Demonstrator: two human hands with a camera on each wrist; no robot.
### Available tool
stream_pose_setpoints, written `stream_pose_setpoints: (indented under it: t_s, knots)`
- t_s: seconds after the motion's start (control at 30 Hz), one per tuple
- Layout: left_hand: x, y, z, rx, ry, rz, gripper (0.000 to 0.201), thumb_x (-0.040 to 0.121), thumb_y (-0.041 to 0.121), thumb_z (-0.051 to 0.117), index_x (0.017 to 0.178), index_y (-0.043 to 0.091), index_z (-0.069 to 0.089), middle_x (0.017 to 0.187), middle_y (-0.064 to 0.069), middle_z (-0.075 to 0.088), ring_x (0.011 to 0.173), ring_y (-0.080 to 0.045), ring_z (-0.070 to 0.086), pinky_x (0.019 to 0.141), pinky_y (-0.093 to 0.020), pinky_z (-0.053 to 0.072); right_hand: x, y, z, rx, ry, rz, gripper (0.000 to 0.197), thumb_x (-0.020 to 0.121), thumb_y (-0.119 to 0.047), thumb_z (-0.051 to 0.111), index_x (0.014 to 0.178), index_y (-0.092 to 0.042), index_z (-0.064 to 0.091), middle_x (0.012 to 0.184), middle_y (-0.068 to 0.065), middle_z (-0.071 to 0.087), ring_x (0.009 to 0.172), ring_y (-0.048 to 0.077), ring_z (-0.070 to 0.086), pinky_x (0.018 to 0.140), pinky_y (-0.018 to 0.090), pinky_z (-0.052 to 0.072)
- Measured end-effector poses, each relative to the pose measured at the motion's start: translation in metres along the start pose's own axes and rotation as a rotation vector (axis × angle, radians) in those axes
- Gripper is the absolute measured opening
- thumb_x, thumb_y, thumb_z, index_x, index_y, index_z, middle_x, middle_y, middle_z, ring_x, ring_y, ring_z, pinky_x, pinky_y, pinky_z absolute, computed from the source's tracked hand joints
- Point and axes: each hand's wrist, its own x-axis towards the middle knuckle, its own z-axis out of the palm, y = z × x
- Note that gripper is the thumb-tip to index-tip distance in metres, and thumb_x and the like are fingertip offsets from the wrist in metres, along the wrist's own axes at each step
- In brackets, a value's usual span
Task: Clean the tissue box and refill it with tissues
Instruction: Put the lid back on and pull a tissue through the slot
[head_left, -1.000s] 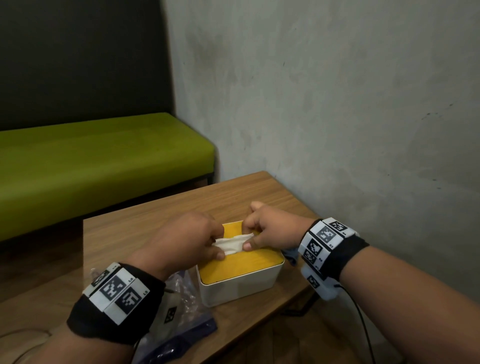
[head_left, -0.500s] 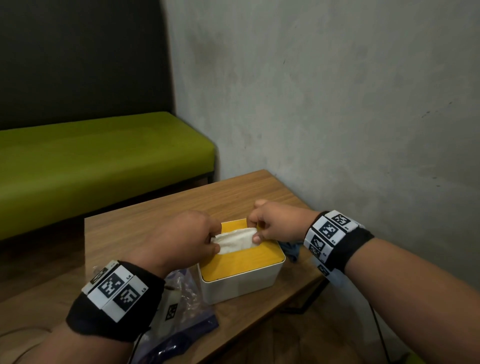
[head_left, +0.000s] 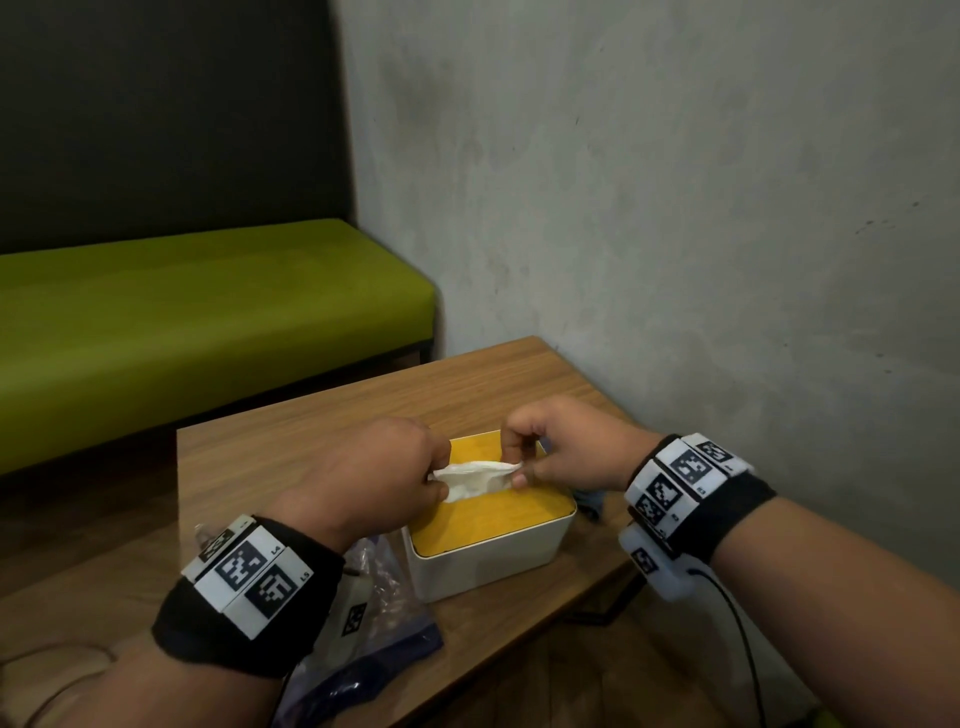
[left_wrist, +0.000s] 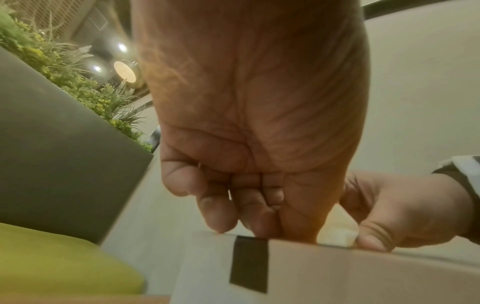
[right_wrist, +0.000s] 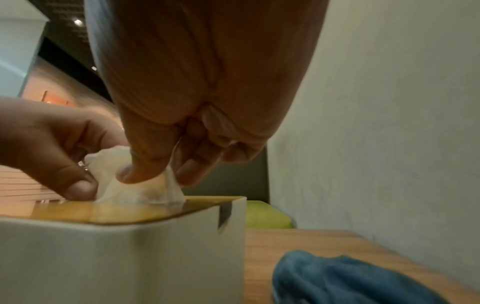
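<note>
A white tissue box (head_left: 493, 564) with a yellow-orange lid (head_left: 498, 517) stands on the wooden table (head_left: 311, 431). A white tissue (head_left: 475, 480) sticks up out of the lid's slot. My left hand (head_left: 384, 473) pinches the tissue's left end and my right hand (head_left: 558, 457) pinches its right end, both just above the lid. In the right wrist view the thumb and fingers (right_wrist: 141, 174) squeeze the tissue (right_wrist: 135, 193) over the box (right_wrist: 116, 257). The left wrist view shows curled fingers (left_wrist: 221, 214) at the box's rim (left_wrist: 311, 267).
A blue cloth (right_wrist: 345, 281) lies on the table to the right of the box, near the grey wall (head_left: 675, 234). A clear plastic bag (head_left: 374, 623) lies at the front left of the box. A green bench (head_left: 182, 322) runs behind the table.
Both hands have lifted a little and the tissue now stands higher out of the lid's slot, stretched between them.
</note>
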Motion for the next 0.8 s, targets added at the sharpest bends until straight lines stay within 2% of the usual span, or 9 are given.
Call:
stream_pose_setpoints:
  t_s: [0.1, 0.2, 0.3, 0.4, 0.53, 0.63, 0.73, 0.8]
  knots:
    - [0.000, 0.000, 0.000, -0.005, -0.003, 0.001, 0.036, 0.089, 0.043, 0.064, 0.068, 0.034, 0.037, 0.086, 0.009, 0.056, 0.083, -0.017, 0.056, 0.061, -0.032, 0.037, 0.000, 0.003, -0.006, -0.001, -0.029, 0.039, 0.023, 0.079, -0.017, 0.080, 0.095, -0.028, 0.070, 0.092, -0.013, 0.068, 0.079, 0.000, 0.057, 0.071, 0.023, 0.048]
    - [0.000, 0.000, -0.001, -0.003, -0.012, 0.002, 0.035, 0.090, 0.044, 0.064, 0.068, 0.035, 0.037, 0.086, 0.010, 0.055, 0.083, -0.015, 0.056, 0.059, -0.031, 0.034, 0.003, 0.004, -0.006, 0.008, -0.077, 0.086, 0.029, 0.082, -0.017, 0.076, 0.106, -0.030, 0.069, 0.093, -0.013, 0.069, 0.075, -0.004, 0.055, 0.066, 0.017, 0.041]
    - [0.000, 0.000, -0.001, -0.003, -0.007, 0.005, 0.033, 0.091, 0.044, 0.063, 0.071, 0.035, 0.039, 0.089, 0.010, 0.055, 0.084, -0.014, 0.054, 0.053, -0.029, 0.028, 0.008, -0.003, -0.002, -0.088, -0.123, 0.065, 0.027, 0.086, -0.021, 0.071, 0.113, -0.027, 0.071, 0.104, -0.008, 0.068, 0.093, 0.008, 0.061, 0.079, 0.026, 0.050]
    - [0.000, 0.000, -0.001, 0.008, -0.012, -0.005, 0.036, 0.091, 0.044, 0.064, 0.070, 0.035, 0.037, 0.087, 0.010, 0.053, 0.083, -0.015, 0.053, 0.053, -0.030, 0.027, 0.016, -0.010, 0.000, -0.188, -0.111, 0.076, 0.020, 0.090, -0.022, 0.067, 0.109, -0.020, 0.073, 0.105, 0.001, 0.070, 0.098, 0.019, 0.062, 0.082, 0.031, 0.050]
    - [0.000, 0.001, -0.001, 0.037, -0.005, -0.013, 0.035, 0.092, 0.043, 0.063, 0.071, 0.030, 0.038, 0.085, 0.008, 0.052, 0.080, -0.017, 0.052, 0.053, -0.031, 0.030, 0.024, -0.014, 0.004, -0.341, -0.100, -0.002, 0.015, 0.093, -0.020, 0.060, 0.103, -0.016, 0.070, 0.097, 0.003, 0.066, 0.093, 0.022, 0.056, 0.079, 0.032, 0.047]
    - [0.002, 0.001, 0.002, 0.059, 0.000, -0.003, 0.034, 0.091, 0.042, 0.062, 0.070, 0.028, 0.039, 0.083, 0.005, 0.054, 0.078, -0.019, 0.055, 0.057, -0.034, 0.035, 0.027, -0.019, 0.011, -0.429, -0.051, -0.102, 0.013, 0.094, -0.015, 0.057, 0.102, -0.018, 0.067, 0.091, -0.001, 0.052, 0.092, 0.021, 0.047, 0.076, 0.033, 0.043]
    - [0.003, 0.002, 0.002, 0.055, -0.005, -0.009, 0.032, 0.091, 0.040, 0.062, 0.071, 0.029, 0.041, 0.083, 0.005, 0.055, 0.078, -0.019, 0.056, 0.056, -0.033, 0.034, 0.026, -0.018, 0.012, -0.458, -0.011, -0.138, 0.013, 0.094, -0.021, 0.058, 0.105, -0.024, 0.064, 0.088, -0.005, 0.044, 0.097, 0.022, 0.049, 0.074, 0.036, 0.045]
    - [0.002, 0.001, 0.000, 0.025, -0.024, -0.012, 0.031, 0.091, 0.042, 0.063, 0.072, 0.031, 0.041, 0.087, 0.005, 0.057, 0.082, -0.018, 0.056, 0.056, -0.033, 0.033, 0.025, -0.014, 0.006, -0.457, -0.055, -0.072, 0.023, 0.090, -0.032, 0.063, 0.112, -0.027, 0.064, 0.092, -0.007, 0.043, 0.103, 0.020, 0.048, 0.078, 0.034, 0.040]
